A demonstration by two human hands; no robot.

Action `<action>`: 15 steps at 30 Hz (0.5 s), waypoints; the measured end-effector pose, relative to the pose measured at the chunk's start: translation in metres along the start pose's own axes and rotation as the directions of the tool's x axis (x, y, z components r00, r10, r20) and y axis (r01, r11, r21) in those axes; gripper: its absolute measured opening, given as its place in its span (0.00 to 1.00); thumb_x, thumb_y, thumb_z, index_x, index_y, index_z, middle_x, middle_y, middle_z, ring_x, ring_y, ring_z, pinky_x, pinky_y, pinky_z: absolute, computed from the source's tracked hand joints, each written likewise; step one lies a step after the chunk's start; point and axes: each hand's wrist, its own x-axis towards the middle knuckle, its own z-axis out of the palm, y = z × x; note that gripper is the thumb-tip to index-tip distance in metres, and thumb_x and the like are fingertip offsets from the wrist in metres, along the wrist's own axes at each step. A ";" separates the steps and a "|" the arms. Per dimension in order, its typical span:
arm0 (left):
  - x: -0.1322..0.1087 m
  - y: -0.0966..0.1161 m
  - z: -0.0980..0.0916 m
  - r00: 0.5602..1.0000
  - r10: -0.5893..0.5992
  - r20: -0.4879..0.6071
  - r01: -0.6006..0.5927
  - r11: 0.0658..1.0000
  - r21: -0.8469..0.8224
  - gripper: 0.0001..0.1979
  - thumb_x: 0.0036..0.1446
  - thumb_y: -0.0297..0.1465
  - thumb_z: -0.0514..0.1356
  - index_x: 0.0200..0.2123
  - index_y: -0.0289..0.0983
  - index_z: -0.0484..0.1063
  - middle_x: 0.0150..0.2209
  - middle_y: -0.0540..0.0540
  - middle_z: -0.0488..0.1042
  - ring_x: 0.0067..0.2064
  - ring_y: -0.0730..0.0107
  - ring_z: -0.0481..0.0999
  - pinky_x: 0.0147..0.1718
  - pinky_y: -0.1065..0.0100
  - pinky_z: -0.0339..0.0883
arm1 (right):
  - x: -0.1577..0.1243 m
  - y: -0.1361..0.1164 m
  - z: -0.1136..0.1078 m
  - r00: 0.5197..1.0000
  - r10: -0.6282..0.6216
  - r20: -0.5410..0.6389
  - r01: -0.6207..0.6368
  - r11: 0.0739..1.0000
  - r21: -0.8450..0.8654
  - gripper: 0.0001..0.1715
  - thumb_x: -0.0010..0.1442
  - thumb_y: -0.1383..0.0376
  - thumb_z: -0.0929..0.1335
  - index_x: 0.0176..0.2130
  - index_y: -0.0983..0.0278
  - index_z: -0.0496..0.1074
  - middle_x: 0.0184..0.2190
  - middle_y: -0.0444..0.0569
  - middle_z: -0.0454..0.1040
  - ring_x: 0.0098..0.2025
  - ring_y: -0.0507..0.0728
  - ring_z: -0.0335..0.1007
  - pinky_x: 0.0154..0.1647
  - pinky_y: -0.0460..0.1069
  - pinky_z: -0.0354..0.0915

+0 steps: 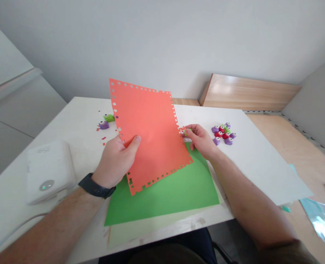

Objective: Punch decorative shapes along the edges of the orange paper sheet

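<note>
A sheet of orange paper point(151, 128) with small shapes punched along its edges is held up, tilted, above the table. My left hand point(118, 156) grips its left edge, thumb on the front face. At the sheet's right edge, my right hand point(199, 139) is closed on a small green craft punch point(188, 132), partly hidden by the fingers. Beneath lies a sheet of green paper point(162, 201). To the right stands a cluster of purple, red and green craft punches point(225, 135). Left of the orange sheet are a purple punch point(104, 125) and a green punch point(109, 117).
A white box-shaped device point(50, 170) with a cable sits on the left of the white table point(250, 165). Orange paper bits point(104, 138) lie near the left punches. A wooden headboard point(247, 91) rises behind; clear plastic packaging point(320, 216) is at the lower right.
</note>
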 end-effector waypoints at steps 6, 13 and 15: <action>0.000 -0.001 0.000 1.000 -0.023 -0.009 0.023 1.000 0.005 0.18 0.67 0.46 0.59 0.51 0.45 0.80 0.55 0.48 0.83 0.59 0.51 0.80 0.65 0.54 0.68 | 0.008 0.005 -0.001 0.986 -0.014 -0.167 0.016 1.000 0.013 0.25 0.62 0.47 0.72 0.50 0.59 0.67 0.40 0.48 0.80 0.28 0.52 0.76 0.14 0.43 0.57; 0.001 -0.007 0.001 1.000 -0.026 0.002 0.026 1.000 -0.004 0.20 0.67 0.46 0.60 0.56 0.45 0.79 0.60 0.48 0.80 0.60 0.51 0.79 0.66 0.53 0.68 | 0.009 -0.002 0.018 0.999 0.020 -0.037 -0.016 0.994 0.108 0.26 0.60 0.48 0.73 0.49 0.59 0.67 0.40 0.48 0.78 0.33 0.55 0.78 0.16 0.44 0.63; 0.001 -0.007 0.000 1.000 -0.028 0.004 0.028 1.000 -0.007 0.20 0.68 0.46 0.60 0.57 0.44 0.79 0.61 0.47 0.80 0.60 0.51 0.79 0.65 0.52 0.68 | 0.012 -0.002 0.017 0.992 0.004 -0.129 0.006 0.997 0.075 0.26 0.60 0.48 0.73 0.50 0.59 0.67 0.41 0.49 0.78 0.33 0.55 0.78 0.17 0.45 0.64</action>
